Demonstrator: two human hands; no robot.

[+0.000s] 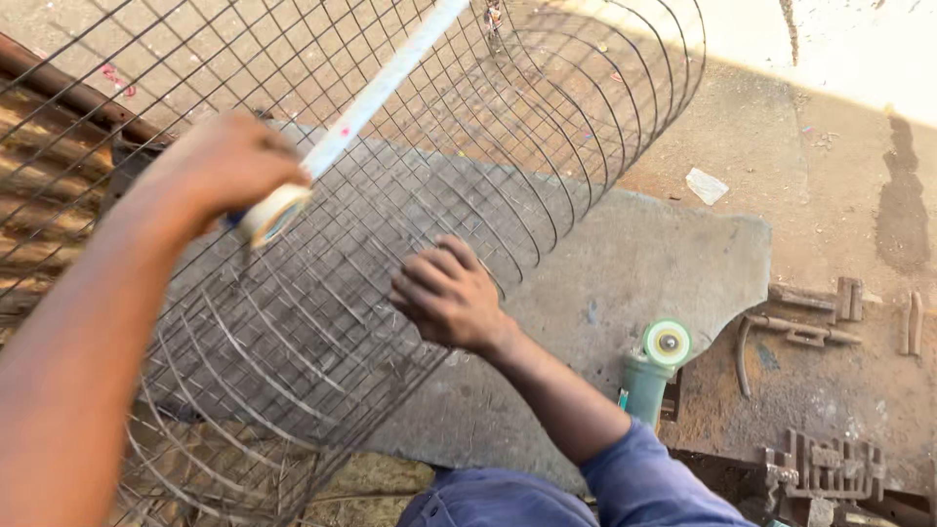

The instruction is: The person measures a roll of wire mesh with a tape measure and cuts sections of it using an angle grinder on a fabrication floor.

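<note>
A large roll of wire mesh (547, 117) lies curved like a cage across the work surface. My left hand (220, 166) is raised above it and grips a tape measure case (268, 213). Its white tape (390, 73) runs up and to the right over the mesh. My right hand (447, 296) rests on the mesh's near edge, fingers curled over the wires. A blue sleeve covers my right upper arm.
A grey metal sheet (644, 263) lies under the mesh. A green angle grinder (652, 369) stands at its right edge. Rusty metal pieces and brackets (810, 332) lie on the dirty surface to the right. A scrap of paper (705, 184) sits on the ground.
</note>
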